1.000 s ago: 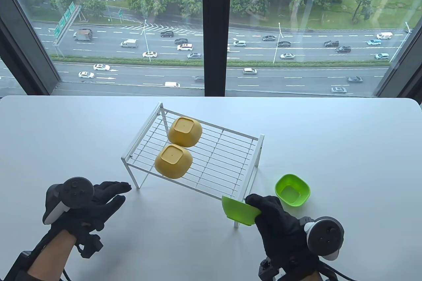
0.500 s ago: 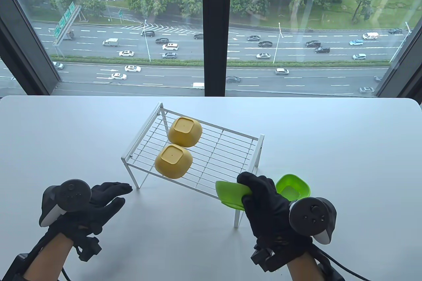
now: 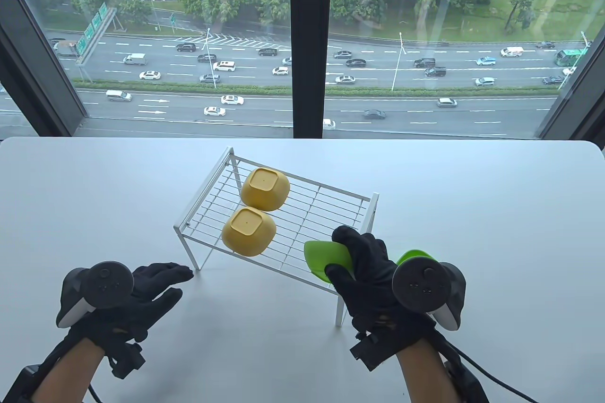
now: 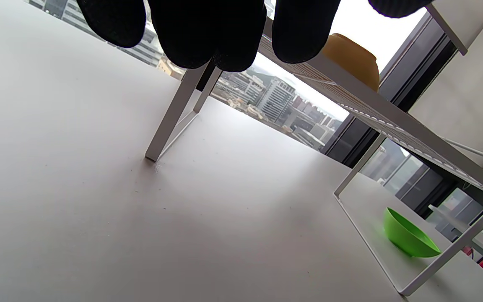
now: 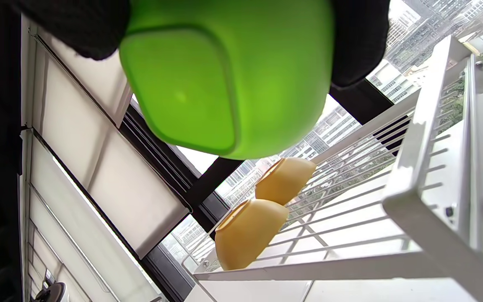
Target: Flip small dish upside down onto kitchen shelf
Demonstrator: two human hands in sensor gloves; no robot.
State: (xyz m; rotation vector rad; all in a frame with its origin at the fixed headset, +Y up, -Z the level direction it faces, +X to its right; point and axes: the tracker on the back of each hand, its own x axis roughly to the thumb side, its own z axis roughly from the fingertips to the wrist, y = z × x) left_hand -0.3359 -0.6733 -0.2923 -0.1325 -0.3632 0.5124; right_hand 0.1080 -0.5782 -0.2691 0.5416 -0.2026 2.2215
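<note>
My right hand [image 3: 352, 256] grips a small green dish [image 3: 324, 259] over the near right corner of the white wire shelf [image 3: 312, 226]. The dish is turned bottom outward; its base [image 5: 183, 90] fills the top of the right wrist view between my gloved fingers [image 5: 357, 40]. Two yellow dishes [image 3: 249, 230] [image 3: 264, 189] lie upside down on the shelf's left part. A second green dish [image 3: 415, 255] sits upright on the table right of the shelf, mostly hidden by my right hand's tracker. My left hand [image 3: 158, 280] hovers with fingers straight near the shelf's front left leg [image 3: 194, 256], holding nothing.
The shelf's right half is bare wire. The white table [image 3: 496, 214] runs to a large window at the back. In the left wrist view, the shelf leg [image 4: 170, 121] stands just beyond my fingertips [image 4: 208, 37], and the upright green dish [image 4: 409, 239] shows under the shelf.
My right hand has lifted the green dish up and left, from below the shelf's near right corner to above it, turning it over. The left hand has barely shifted.
</note>
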